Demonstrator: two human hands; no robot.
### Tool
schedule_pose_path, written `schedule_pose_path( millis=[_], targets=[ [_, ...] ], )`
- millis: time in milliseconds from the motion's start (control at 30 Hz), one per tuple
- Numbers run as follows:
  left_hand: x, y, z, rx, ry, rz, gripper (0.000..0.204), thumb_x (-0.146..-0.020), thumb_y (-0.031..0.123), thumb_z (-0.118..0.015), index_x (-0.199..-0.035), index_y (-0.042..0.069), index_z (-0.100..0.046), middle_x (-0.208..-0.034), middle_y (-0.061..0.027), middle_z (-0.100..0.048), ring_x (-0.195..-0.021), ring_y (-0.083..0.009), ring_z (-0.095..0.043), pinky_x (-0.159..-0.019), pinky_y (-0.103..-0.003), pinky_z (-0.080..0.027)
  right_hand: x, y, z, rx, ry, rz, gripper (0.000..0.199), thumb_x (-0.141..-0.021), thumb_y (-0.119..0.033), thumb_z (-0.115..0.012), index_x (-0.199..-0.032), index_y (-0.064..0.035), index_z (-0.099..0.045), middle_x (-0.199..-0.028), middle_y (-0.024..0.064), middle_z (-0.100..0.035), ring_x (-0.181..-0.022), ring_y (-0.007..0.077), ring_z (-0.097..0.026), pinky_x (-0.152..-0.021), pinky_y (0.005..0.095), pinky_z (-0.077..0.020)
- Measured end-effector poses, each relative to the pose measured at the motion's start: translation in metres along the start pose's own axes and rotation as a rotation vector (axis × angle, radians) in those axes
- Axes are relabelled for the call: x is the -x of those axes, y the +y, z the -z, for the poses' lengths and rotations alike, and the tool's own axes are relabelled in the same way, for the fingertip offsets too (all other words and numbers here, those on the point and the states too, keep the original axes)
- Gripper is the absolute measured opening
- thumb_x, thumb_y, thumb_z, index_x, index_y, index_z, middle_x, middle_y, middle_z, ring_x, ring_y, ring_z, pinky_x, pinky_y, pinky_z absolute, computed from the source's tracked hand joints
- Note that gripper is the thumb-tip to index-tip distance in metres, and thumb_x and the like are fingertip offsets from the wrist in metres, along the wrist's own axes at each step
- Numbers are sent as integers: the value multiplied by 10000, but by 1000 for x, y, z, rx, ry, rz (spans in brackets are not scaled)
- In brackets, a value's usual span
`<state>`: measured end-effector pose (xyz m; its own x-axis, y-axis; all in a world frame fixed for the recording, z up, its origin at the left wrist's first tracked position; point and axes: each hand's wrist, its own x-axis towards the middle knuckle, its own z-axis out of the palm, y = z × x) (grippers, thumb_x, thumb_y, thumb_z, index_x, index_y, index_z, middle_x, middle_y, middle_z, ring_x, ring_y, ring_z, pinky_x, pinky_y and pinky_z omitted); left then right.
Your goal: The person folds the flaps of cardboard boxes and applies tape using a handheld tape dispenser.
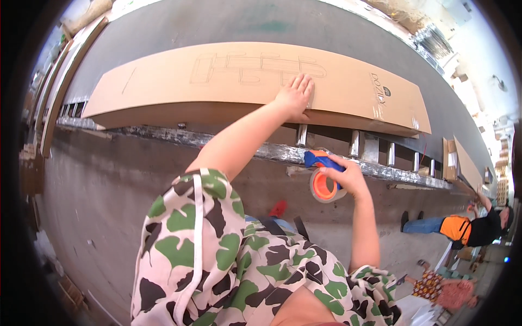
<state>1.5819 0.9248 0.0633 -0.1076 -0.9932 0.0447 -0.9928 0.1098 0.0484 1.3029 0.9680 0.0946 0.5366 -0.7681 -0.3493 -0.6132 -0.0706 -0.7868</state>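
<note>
the cardboard box is pressed flat by the open left hand; a tape dispenser is gripped in the right hand, to be brought up to the box seam.

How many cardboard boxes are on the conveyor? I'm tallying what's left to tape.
2: a large flat box under the left hand, and another far right; more may be hidden.

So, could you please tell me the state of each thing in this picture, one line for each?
Cardboard box: flattened, lying on the conveyor belt.
Left hand: open, pressed flat on the box.
Right hand: closed around the tape dispenser.
Tape dispenser: held at the roller rail, orange roll loaded.
</note>
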Motion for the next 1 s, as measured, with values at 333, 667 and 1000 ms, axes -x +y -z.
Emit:
schedule_pose_path(
  millis=[333, 667, 1000],
  targets=[
    [92, -25, -6, -17, 229, 86, 888, -733, 430, -723, -1410, -4, -344, -1483, -210, -331, -1405, -338, -270, -1165, -438, -199, -20, -39, -46, -343, -132, 209, 613, -713, -259, -774, -1226, 32, -606, -1076, 99, -656, -930, 157, -612, -868, 280, -470],
    [367, -243, -14, -101, 649, 399, 566, -831, 201, -677, -1318, -6, -476, -1369, -190, -471, -1299, -344, -420, -1094, -451, -328, -170, -157, -98, -906, 37, 198, 493, -841, -328, -637, -1207, -5, -569, -1147, 103, -640, -1055, 215, -616, -953, 388, -482],
    [375, -305, -16, -51, 571, 368, 605, -799, 337, -705, -1268, 5, -515, -1261, -168, -535, -1194, -332, -497, -983, -422, -420, -193, -260, -128, 1133, 461, 515, 715, -788, -286, -671, -1411, -66, -397, -1444, 214, -350, -1374, 352, -287, -1112, 428, -288]
  ],
)
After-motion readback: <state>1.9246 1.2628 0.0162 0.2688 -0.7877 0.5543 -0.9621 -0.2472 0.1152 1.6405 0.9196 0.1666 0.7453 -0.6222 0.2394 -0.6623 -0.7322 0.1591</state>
